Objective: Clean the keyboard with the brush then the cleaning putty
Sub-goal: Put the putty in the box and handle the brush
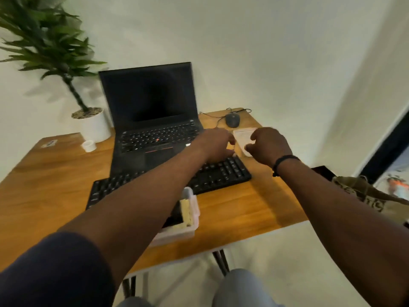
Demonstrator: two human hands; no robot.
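Beside the keyboard point(217, 173), both hands point(215, 144) point(269, 146) grip a pouch point(242, 138).

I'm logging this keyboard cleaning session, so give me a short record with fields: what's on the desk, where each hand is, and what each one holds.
surface: wooden table
keyboard: black keyboard, in front of the open laptop
left hand: left hand over the keyboard's far right end; grip unclear, blurred
right hand: right hand curled at a translucent white container; contact unclear
near edge: clear plastic box, partly hidden by the left arm
far side: mouse, potted plant
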